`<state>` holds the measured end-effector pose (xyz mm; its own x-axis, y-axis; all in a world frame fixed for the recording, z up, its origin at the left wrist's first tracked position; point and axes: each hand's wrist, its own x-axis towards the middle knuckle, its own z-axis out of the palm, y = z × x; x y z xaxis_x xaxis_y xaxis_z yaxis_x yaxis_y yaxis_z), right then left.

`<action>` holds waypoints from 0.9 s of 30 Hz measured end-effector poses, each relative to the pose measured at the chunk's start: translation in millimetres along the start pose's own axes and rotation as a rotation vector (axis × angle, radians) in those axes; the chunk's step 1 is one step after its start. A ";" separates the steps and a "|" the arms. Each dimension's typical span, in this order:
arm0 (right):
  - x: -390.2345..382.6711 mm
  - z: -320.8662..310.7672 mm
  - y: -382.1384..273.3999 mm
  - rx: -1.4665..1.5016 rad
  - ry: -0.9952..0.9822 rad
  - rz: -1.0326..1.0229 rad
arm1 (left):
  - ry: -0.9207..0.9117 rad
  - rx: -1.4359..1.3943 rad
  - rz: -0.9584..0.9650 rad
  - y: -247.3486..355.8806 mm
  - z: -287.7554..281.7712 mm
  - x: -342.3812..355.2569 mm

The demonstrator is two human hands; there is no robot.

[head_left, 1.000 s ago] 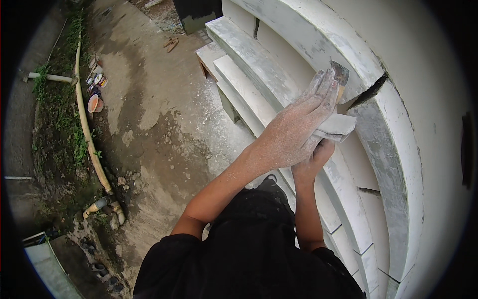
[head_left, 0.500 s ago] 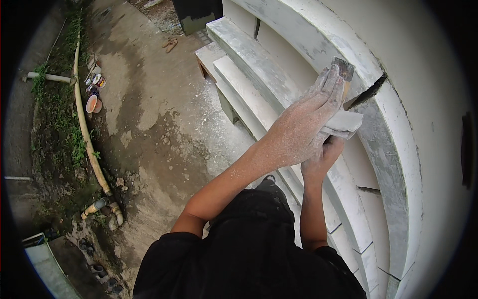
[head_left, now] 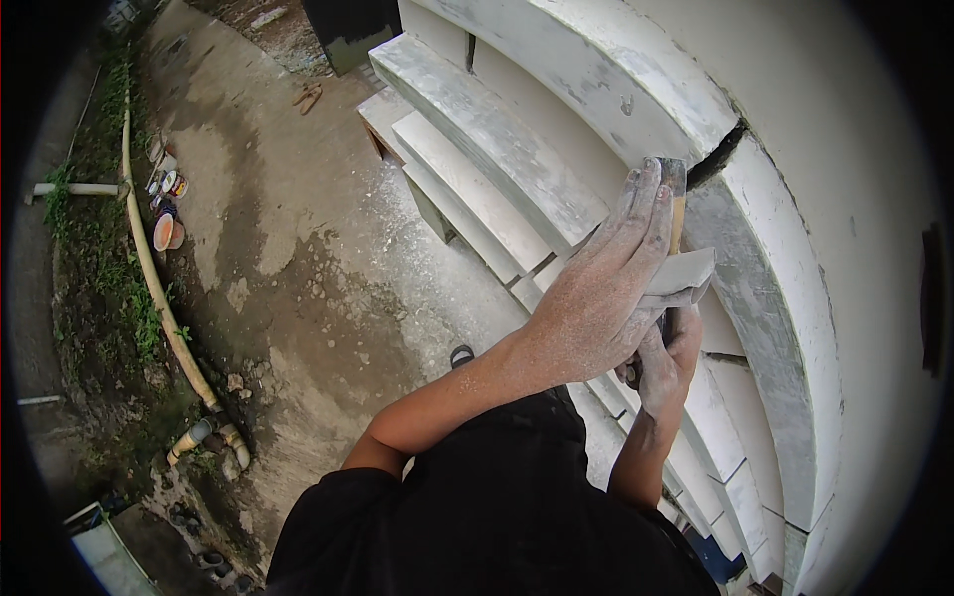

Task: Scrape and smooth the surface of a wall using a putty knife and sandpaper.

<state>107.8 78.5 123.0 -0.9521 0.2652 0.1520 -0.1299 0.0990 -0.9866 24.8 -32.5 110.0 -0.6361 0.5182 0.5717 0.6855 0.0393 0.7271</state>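
Note:
My dust-covered left hand (head_left: 591, 293) lies along a flat tool (head_left: 677, 214) with a dark square end and a tan, wood-coloured strip. Its fingers are stretched out and pressed together against the tool's side. A folded grey-white sheet (head_left: 683, 275), perhaps sandpaper, sticks out between that hand and the tool. Below it, my right hand (head_left: 671, 368) is closed round the lower part, and a dark piece shows beside its thumb. What both palms press on is hidden. The tool's dark end stands close to the gap in a curved, whitish ledge (head_left: 760, 288).
Curved white steps (head_left: 487, 129) run beside me on the right, against a pale wall (head_left: 825, 109). A dark gap (head_left: 717, 159) splits the upper ledge. Left are a long pipe (head_left: 146, 268), buckets (head_left: 167, 232), sandals (head_left: 307, 97) and stained concrete ground (head_left: 298, 228).
Both hands and the tool have come down in the view, toward my body. The tool stands more upright. My right hand has turned, showing more of its thumb. My view has shifted slightly.

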 end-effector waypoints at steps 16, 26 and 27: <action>3.3 21.7 -1.4 -0.022 0.134 -0.084 | 0.000 0.010 0.019 5.5 -13.3 7.3; -3.6 22.5 30.1 -0.084 0.208 -0.142 | -0.081 0.020 -0.040 9.0 -21.6 9.3; -0.6 29.9 33.2 -0.004 0.253 -0.142 | -0.077 0.028 -0.035 6.2 -19.5 9.1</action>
<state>95.8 53.0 88.3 -0.8249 0.4794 0.2994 -0.2556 0.1561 -0.9541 16.3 -44.3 127.1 -0.6315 0.5804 0.5141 0.6733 0.0817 0.7348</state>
